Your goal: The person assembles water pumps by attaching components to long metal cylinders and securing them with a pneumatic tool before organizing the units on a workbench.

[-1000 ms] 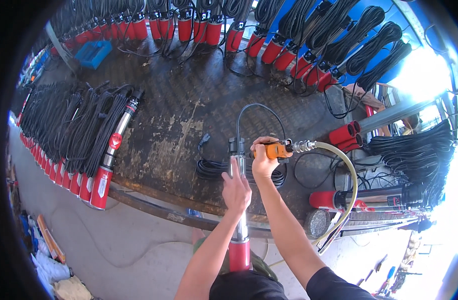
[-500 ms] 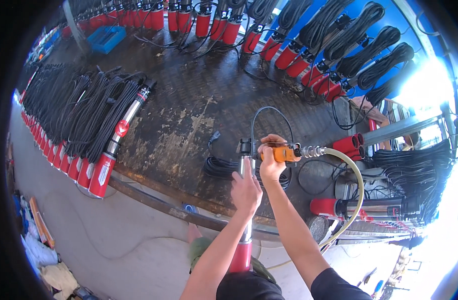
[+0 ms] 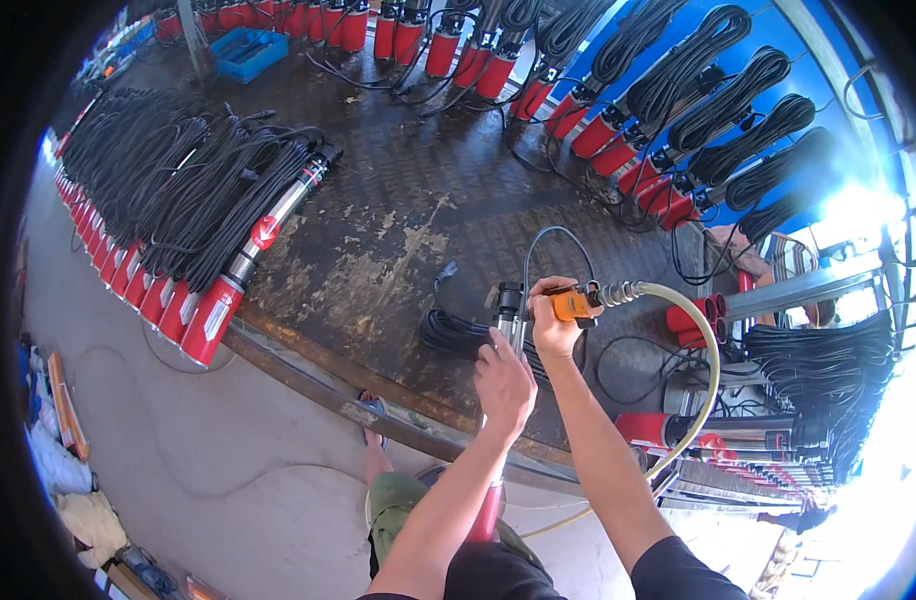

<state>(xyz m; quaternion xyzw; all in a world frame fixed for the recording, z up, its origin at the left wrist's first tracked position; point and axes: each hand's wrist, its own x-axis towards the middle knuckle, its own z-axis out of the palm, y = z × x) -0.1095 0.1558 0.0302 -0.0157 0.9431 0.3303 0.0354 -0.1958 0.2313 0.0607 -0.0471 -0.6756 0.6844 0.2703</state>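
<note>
A slim submersible pump [image 3: 487, 512] with a silver body, red lower end and black top [image 3: 510, 296] lies before me, its top over the bench. My left hand [image 3: 506, 385] is closed on the silver body just below the black top, fingers pointing up along it. Gripped in my right hand [image 3: 555, 328] is an orange air tool [image 3: 570, 306], held beside the pump's top. A pale hose [image 3: 713, 345] joins the tool through a metal fitting. The black cable [image 3: 555, 230] arches up from the pump; a coil [image 3: 448, 332] rests on the bench behind.
The worn dark bench [image 3: 378, 290] has a metal front edge. Rows of red-and-silver pumps with bundled black cables stand along the left [image 3: 213, 320] and far side [image 3: 598, 130]. More pumps [image 3: 643, 428] lie at right. A blue tray [image 3: 248, 55] sits far left. Another person's arm [image 3: 743, 250] shows at right.
My view has shifted slightly, so the bench and pumps sit further right. The orange tool has moved a little away from the pump's top, and my left fingers have shifted on the body.
</note>
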